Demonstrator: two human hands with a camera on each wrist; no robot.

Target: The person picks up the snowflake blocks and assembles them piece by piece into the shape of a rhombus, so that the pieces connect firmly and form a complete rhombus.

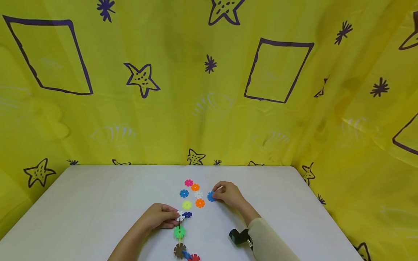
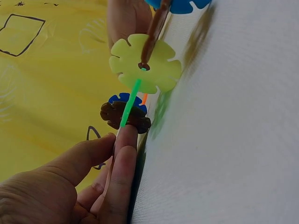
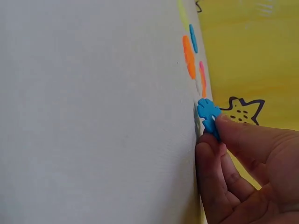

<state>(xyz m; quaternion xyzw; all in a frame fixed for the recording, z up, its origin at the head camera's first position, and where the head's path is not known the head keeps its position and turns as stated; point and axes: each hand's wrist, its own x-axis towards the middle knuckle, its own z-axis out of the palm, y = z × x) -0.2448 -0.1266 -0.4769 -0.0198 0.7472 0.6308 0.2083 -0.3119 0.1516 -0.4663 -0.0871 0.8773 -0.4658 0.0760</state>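
Note:
My left hand [image 1: 161, 215] pinches a white notched plastic disc [image 1: 180, 216] at the far end of a chain of interlocked discs. A dark blue disc [image 1: 187, 215] joins it on the right. Nearer to me the chain runs through a green disc [image 1: 179, 232], a brown disc [image 1: 180, 250] and a red disc [image 1: 195, 257], cut off by the frame's edge. In the left wrist view, a pale yellow disc [image 2: 161, 70] of the chain stands before the fingers. Between thumb and fingers, my right hand [image 1: 228, 194] holds a blue notched disc [image 3: 209, 112] close to the tabletop.
Loose discs lie between and beyond the hands: pink [image 1: 188, 182], two orange [image 1: 200, 203], blue [image 1: 184, 193], white [image 1: 198, 194] and yellow [image 1: 187, 205]. A black device [image 1: 239, 236] sits by the right sleeve [image 1: 271, 239]. Yellow patterned curtain [image 1: 169, 119] surrounds the white table [image 1: 107, 195].

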